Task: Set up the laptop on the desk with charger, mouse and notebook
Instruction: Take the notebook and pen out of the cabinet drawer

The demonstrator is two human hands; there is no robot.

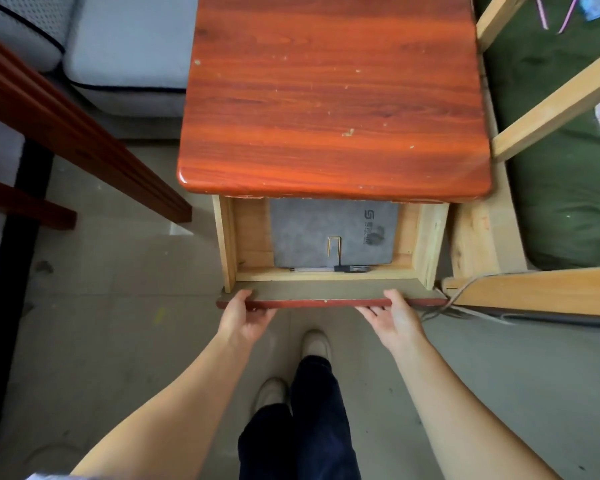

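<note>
— Grey tiled floor [125, 341] underfoot, pale shoes and dark trousers at the bottom of the view. What are the hands doing?

— Both grip the red front edge of the drawer [329, 302]. The left hand [245, 318] is curled round it near the left end, thumb on top and fingers underneath; the right hand [394, 318] holds it the same way towards the right end. Neither carries anything else.

— And inside the drawer?

— A grey notebook [333, 233] lies flat on the bottom, partly tucked under the desk [333, 91] top. A pen [329, 269] rests along its near edge, just behind the drawer front.

— Any sign of the laptop, charger or mouse?

— None in view. The red wooden desk top is bare. A cable [465, 299] trails on the floor to the right of the drawer, but I cannot tell what it belongs to.

— So which step is this?

— Early, I'd say: getting at the notebook with the drawer open. Next, one hand would need to let go of the front, reach in over the pen, lift the notebook by its near edge and lay it on the desk top.

— Beyond the desk?

— A pale grey cushioned seat [118, 46] at far left, and a light wooden frame [551, 95] over something green at right.
</note>
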